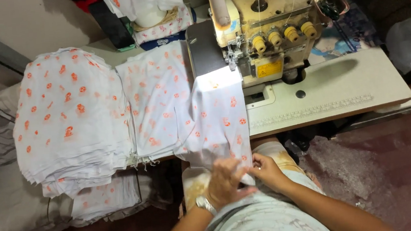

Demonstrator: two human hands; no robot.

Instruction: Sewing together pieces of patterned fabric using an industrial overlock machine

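A: Count, machines? 
B: One overlock sewing machine (262, 29) at the tabletop (343, 87) rear edge, four yellow tension knobs (284, 34) on it.

A: Cloth? 
B: One tall stack of printed pieces (67, 113) at the left edge. Hands: two.

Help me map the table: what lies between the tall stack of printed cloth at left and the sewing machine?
In the head view, a flat pile of printed cloth pieces lies between the stack and the sewing machine.
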